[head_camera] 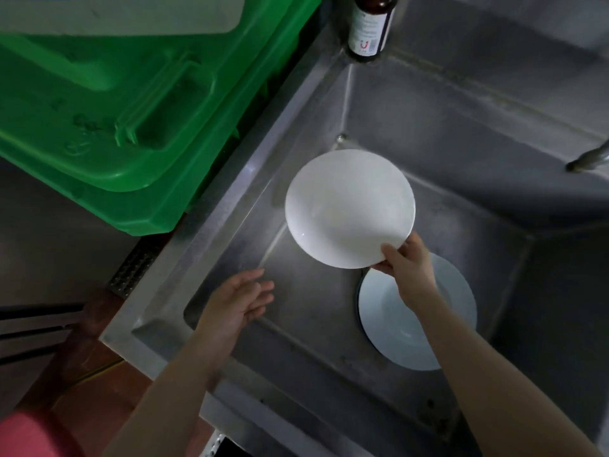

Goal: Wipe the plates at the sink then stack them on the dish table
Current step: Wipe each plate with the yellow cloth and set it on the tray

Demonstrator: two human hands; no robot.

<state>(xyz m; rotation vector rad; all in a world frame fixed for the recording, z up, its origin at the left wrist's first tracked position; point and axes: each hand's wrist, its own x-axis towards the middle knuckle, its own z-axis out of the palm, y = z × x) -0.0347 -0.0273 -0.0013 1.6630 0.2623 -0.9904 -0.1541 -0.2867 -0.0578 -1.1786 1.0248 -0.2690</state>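
Observation:
My right hand pinches the near rim of a white plate and holds it up over the steel sink, its face towards me. A second white plate lies flat on the sink floor, partly hidden under my right forearm. My left hand hovers over the sink's left side with its fingers straight and holds nothing. It is apart from both plates. No cloth is in view.
A green plastic bin stands left of the sink, close to its rim. A dark glass bottle sits on the sink's back corner. A tap spout reaches in from the right edge. Reddish floor shows at lower left.

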